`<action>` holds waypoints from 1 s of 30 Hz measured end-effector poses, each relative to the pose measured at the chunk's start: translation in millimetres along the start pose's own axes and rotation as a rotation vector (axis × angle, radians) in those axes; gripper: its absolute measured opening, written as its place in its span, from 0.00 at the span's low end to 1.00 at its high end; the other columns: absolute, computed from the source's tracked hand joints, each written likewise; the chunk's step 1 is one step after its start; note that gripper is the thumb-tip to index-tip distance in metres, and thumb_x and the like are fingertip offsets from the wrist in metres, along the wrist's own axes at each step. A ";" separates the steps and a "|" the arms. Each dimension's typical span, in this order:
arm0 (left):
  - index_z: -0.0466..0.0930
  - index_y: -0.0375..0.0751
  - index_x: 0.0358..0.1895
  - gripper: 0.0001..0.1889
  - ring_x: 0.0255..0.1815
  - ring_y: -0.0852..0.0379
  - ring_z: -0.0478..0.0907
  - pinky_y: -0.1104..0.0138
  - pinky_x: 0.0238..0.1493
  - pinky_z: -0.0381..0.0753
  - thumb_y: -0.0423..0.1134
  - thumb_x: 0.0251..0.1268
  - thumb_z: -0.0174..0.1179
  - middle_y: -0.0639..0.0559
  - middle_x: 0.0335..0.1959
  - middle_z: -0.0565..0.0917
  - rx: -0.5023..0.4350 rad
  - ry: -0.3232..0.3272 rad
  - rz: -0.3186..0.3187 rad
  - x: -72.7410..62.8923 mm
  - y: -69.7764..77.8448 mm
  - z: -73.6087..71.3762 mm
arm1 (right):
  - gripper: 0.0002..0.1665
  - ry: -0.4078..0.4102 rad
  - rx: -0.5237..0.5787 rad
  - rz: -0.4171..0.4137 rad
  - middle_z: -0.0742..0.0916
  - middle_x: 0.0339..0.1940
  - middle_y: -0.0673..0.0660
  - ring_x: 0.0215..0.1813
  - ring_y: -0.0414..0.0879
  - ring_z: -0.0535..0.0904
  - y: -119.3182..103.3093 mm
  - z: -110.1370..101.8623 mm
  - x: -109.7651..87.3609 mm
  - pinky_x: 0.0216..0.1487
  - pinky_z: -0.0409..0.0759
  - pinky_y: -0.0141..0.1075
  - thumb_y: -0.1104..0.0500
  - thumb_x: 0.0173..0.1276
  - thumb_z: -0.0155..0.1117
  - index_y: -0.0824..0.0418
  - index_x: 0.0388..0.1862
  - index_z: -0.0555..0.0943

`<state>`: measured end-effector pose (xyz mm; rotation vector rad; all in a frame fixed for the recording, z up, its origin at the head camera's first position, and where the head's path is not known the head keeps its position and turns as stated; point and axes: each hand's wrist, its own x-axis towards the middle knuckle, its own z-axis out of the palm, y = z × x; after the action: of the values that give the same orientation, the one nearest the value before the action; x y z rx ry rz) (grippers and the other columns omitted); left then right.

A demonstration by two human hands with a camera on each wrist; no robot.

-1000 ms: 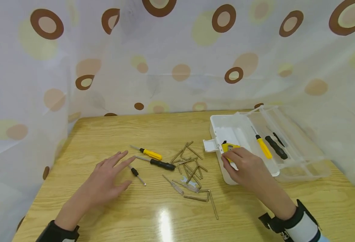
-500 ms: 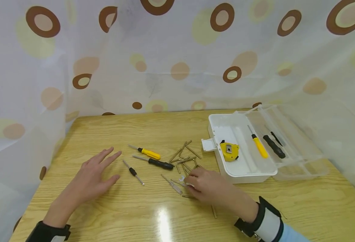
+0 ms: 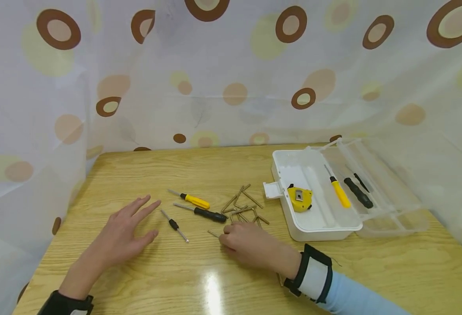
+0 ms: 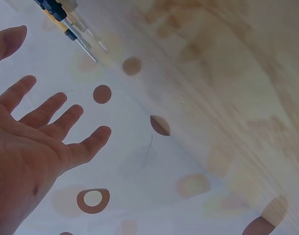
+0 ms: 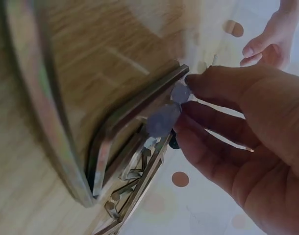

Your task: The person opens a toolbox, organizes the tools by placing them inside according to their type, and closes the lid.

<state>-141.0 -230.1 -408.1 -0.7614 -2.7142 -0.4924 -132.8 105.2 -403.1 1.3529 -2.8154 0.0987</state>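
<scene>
My right hand point(image 3: 250, 243) is low over the table. In the right wrist view its thumb and fingers pinch a small clear-handled screwdriver point(image 5: 180, 92). A second clear handle point(image 5: 162, 121) lies right beside that one, against the fingers. The head view shows a thin shaft point(image 3: 213, 234) poking out past the fingertips, while the hand covers the handles. My left hand point(image 3: 116, 238) is spread with its fingers apart and holds nothing. Nearest to it is a short black-gripped screwdriver point(image 3: 173, 224). Behind lie a yellow-handled screwdriver point(image 3: 196, 201) and a black-handled screwdriver point(image 3: 210, 215).
Bent brass-coloured hex keys point(image 3: 243, 203) lie in a loose pile behind and under the right hand. A white toolbox point(image 3: 317, 235) stands open at right, with a yellow tape measure point(image 3: 300, 199) inside. Its clear lid point(image 3: 396, 210) holds another yellow-handled screwdriver point(image 3: 340, 194) and black-handled tools point(image 3: 358, 192).
My right hand has let go of the tape measure in the box and moved left to the clear-handled screwdrivers. My left hand has drawn back a little to the left.
</scene>
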 end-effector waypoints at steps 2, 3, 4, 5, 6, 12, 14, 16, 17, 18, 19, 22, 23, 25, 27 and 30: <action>0.70 0.51 0.75 0.37 0.72 0.31 0.71 0.29 0.55 0.72 0.44 0.62 0.71 0.37 0.73 0.72 -0.004 -0.014 -0.006 -0.1 1.3 0.9 | 0.03 -0.008 0.016 0.023 0.83 0.28 0.48 0.29 0.37 0.75 0.9 -0.8 -0.1 0.31 0.75 0.29 0.61 0.70 0.68 0.56 0.35 0.85; 0.70 0.51 0.75 0.37 0.72 0.31 0.70 0.29 0.56 0.72 0.44 0.62 0.71 0.38 0.74 0.72 -0.006 -0.023 -0.009 -0.1 1.8 1.3 | 0.02 -0.008 0.026 0.033 0.82 0.28 0.49 0.28 0.37 0.74 1.6 -1.7 -0.6 0.30 0.74 0.29 0.62 0.69 0.69 0.57 0.35 0.85; 0.69 0.51 0.76 0.37 0.72 0.31 0.70 0.29 0.56 0.72 0.44 0.62 0.71 0.38 0.74 0.72 -0.004 -0.030 -0.012 -0.1 2.1 1.8 | 0.02 -0.002 0.034 0.044 0.82 0.27 0.49 0.28 0.37 0.73 2.5 -2.7 -1.1 0.29 0.72 0.28 0.63 0.67 0.70 0.58 0.35 0.85; 0.69 0.51 0.76 0.37 0.72 0.31 0.70 0.28 0.56 0.72 0.44 0.62 0.71 0.38 0.74 0.72 -0.005 -0.036 -0.015 -0.2 2.5 1.9 | 0.02 0.009 0.034 0.053 0.81 0.27 0.49 0.27 0.36 0.72 3.5 -4.0 -1.7 0.29 0.71 0.27 0.64 0.66 0.70 0.58 0.34 0.84; 0.69 0.52 0.76 0.37 0.72 0.31 0.70 0.28 0.56 0.72 0.44 0.62 0.71 0.38 0.74 0.72 -0.003 -0.036 -0.017 -0.3 2.9 1.9 | 0.03 0.034 0.040 0.055 0.81 0.26 0.50 0.27 0.36 0.71 4.7 -6.0 -2.7 0.28 0.69 0.27 0.66 0.65 0.70 0.59 0.34 0.84; 0.70 0.52 0.76 0.37 0.73 0.32 0.69 0.28 0.57 0.72 0.44 0.62 0.71 0.38 0.74 0.71 0.009 -0.043 -0.021 -0.7 3.2 1.8 | 0.08 0.312 0.038 0.006 0.83 0.29 0.53 0.31 0.41 0.76 17.6 -19.6 -10.3 0.30 0.72 0.26 0.72 0.56 0.70 0.62 0.33 0.84; 0.70 0.51 0.75 0.37 0.73 0.32 0.69 0.28 0.57 0.72 0.44 0.62 0.71 0.38 0.74 0.72 0.011 -0.048 -0.020 -0.7 3.8 1.2 | 0.09 0.401 0.012 -0.016 0.84 0.29 0.53 0.31 0.41 0.77 23.6 -24.6 -11.8 0.30 0.73 0.25 0.73 0.55 0.72 0.62 0.32 0.83; 0.71 0.50 0.75 0.37 0.73 0.32 0.69 0.29 0.57 0.72 0.44 0.61 0.71 0.38 0.74 0.72 0.012 -0.049 -0.016 -0.2 4.7 0.6 | 0.09 0.460 -0.019 -0.017 0.83 0.27 0.53 0.29 0.41 0.76 29.6 -30.1 -13.3 0.29 0.74 0.25 0.73 0.55 0.73 0.63 0.30 0.83; 0.71 0.49 0.75 0.37 0.73 0.32 0.69 0.29 0.58 0.72 0.44 0.61 0.71 0.38 0.74 0.71 0.012 -0.049 -0.014 0.4 5.1 0.8 | 0.09 0.476 -0.026 -0.002 0.84 0.28 0.53 0.29 0.41 0.77 32.1 -33.3 -14.6 0.29 0.75 0.25 0.73 0.54 0.73 0.63 0.31 0.84; 0.70 0.49 0.75 0.37 0.73 0.32 0.69 0.29 0.58 0.72 0.44 0.62 0.71 0.38 0.75 0.71 0.012 -0.050 -0.011 1.2 6.2 0.2 | 0.08 0.479 -0.030 0.015 0.85 0.28 0.53 0.30 0.41 0.79 35.0 -36.7 -16.3 0.30 0.76 0.25 0.73 0.55 0.73 0.63 0.32 0.85; 0.70 0.50 0.75 0.37 0.74 0.32 0.69 0.29 0.58 0.72 0.44 0.62 0.71 0.38 0.75 0.71 0.010 -0.051 -0.009 1.9 7.3 -0.2 | 0.08 0.479 -0.032 0.040 0.86 0.29 0.53 0.30 0.42 0.79 37.5 -40.2 -18.0 0.30 0.77 0.26 0.72 0.56 0.73 0.63 0.32 0.85; 0.70 0.50 0.75 0.37 0.74 0.32 0.69 0.30 0.58 0.72 0.44 0.62 0.71 0.38 0.75 0.71 0.008 -0.048 0.010 4.6 9.8 -0.1 | 0.07 0.478 -0.026 0.112 0.88 0.30 0.54 0.31 0.43 0.81 46.3 -48.3 -25.0 0.31 0.79 0.28 0.71 0.57 0.73 0.63 0.34 0.87; 0.70 0.50 0.75 0.37 0.74 0.32 0.69 0.30 0.58 0.72 0.44 0.62 0.71 0.38 0.75 0.71 0.009 -0.047 0.017 5.4 10.6 0.1 | 0.07 0.486 -0.027 0.128 0.88 0.31 0.55 0.31 0.43 0.82 49.6 -50.6 -27.9 0.31 0.80 0.30 0.71 0.57 0.73 0.64 0.34 0.87; 0.70 0.50 0.75 0.37 0.73 0.32 0.70 0.30 0.58 0.72 0.44 0.62 0.71 0.38 0.74 0.72 0.011 -0.041 0.036 6.8 12.5 -0.1 | 0.07 0.511 -0.028 0.158 0.89 0.30 0.55 0.30 0.43 0.81 56.9 -53.6 -34.2 0.31 0.80 0.31 0.72 0.57 0.73 0.64 0.34 0.87; 0.71 0.50 0.75 0.36 0.72 0.32 0.71 0.31 0.58 0.73 0.44 0.62 0.71 0.38 0.73 0.73 0.012 -0.034 0.057 8.1 13.9 0.4 | 0.07 0.539 -0.037 0.190 0.89 0.30 0.56 0.29 0.44 0.82 64.2 -55.9 -41.4 0.29 0.80 0.33 0.72 0.56 0.73 0.65 0.33 0.88; 0.71 0.50 0.74 0.36 0.72 0.32 0.72 0.32 0.58 0.73 0.44 0.61 0.71 0.38 0.73 0.74 0.001 -0.025 0.085 9.7 17.5 1.3 | 0.06 0.547 -0.028 0.247 0.90 0.30 0.57 0.30 0.45 0.83 72.9 -61.0 -53.0 0.30 0.82 0.36 0.72 0.57 0.72 0.65 0.34 0.88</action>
<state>-139.7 -211.3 -401.6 -0.8843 -2.6906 -0.4646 -157.3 195.8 -348.1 0.8021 -2.4777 0.3680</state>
